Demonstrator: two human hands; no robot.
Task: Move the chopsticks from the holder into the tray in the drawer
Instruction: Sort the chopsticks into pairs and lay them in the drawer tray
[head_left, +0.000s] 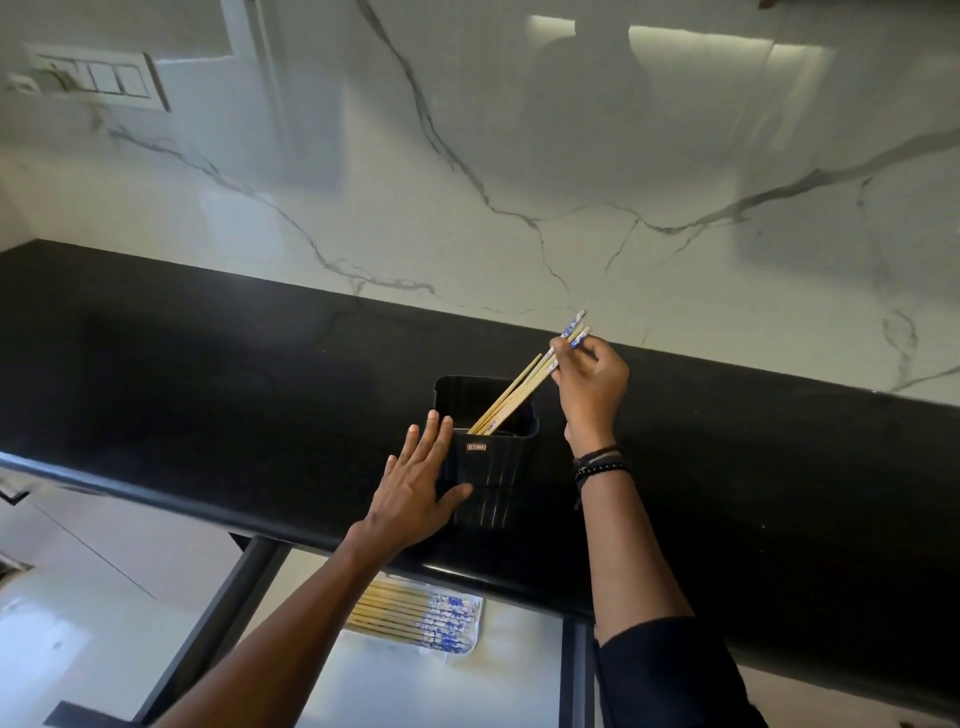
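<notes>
Your right hand (592, 384) is up over the black countertop (208, 389), fingers curled, pinching a few chopsticks (519, 395) by their blue-and-white patterned tops. They lean hard to the right and their pale wooden tips sit down inside the holder (493, 452), so they are not out of it yet. Dark bracelets (600, 465) ring that wrist.

The holder is a black ribbed tub with a small label on its front. It stands upright on the countertop near the front edge. Its inside is dark. You can see the chopsticks you are gripping in there, but whether anything else lies at the bottom cannot be told.

Your left hand (415, 493) is flat and open, with the fingers straight. It presses against the holder's left side, and the thumb reaches across the lower front.

Below the counter edge the drawer (249, 597) stands pulled out, dark-framed with a pale floor. In it, partly under the countertop's lip and your left forearm, sits the white tray (479, 616). A row of stored chopsticks (410, 618) lies in it side by side, patterned ends all to the right and wooden tips to the left.

Behind it all rises the veined marble backsplash (467, 156), with a switch plate (98, 78) at upper left.
</notes>
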